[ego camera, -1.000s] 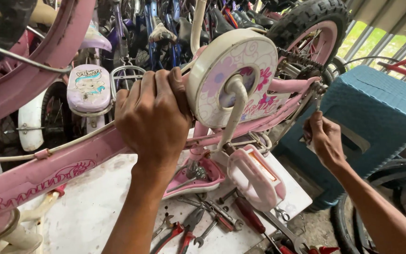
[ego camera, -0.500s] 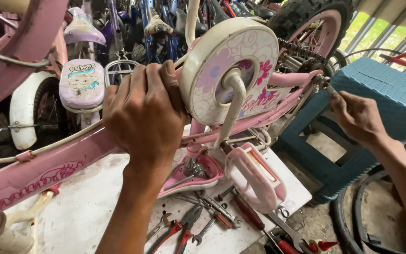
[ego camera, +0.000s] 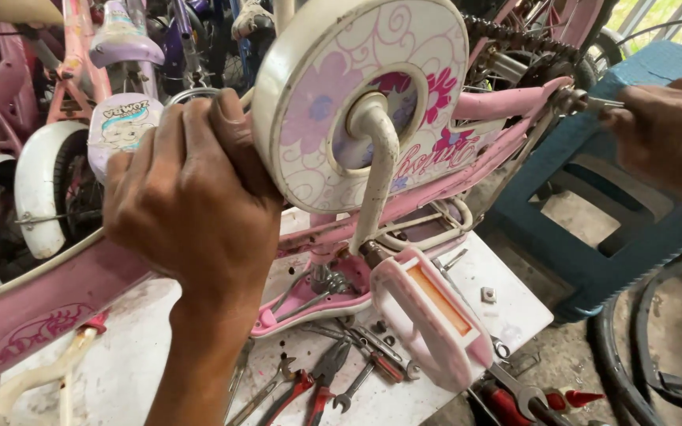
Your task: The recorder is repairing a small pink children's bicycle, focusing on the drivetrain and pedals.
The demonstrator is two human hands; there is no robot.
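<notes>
My left hand (ego camera: 191,213) grips the pink bicycle frame (ego camera: 49,296) just left of the round white chain guard (ego camera: 357,102), fingers curled tight over the tube and knuckles toward me. The white crank arm (ego camera: 376,181) drops from the guard's centre to a pink pedal (ego camera: 432,315) below it. My right hand (ego camera: 668,134) sits well right of the guard, fingers closed on a slim metal tool (ego camera: 601,102) whose tip meets the rear axle nut (ego camera: 570,99); the tool's kind I cannot make out. A blue plastic stool (ego camera: 593,237) stands under that hand. Below the guard, pliers and wrenches (ego camera: 317,379) lie on a white board (ego camera: 120,371).
</notes>
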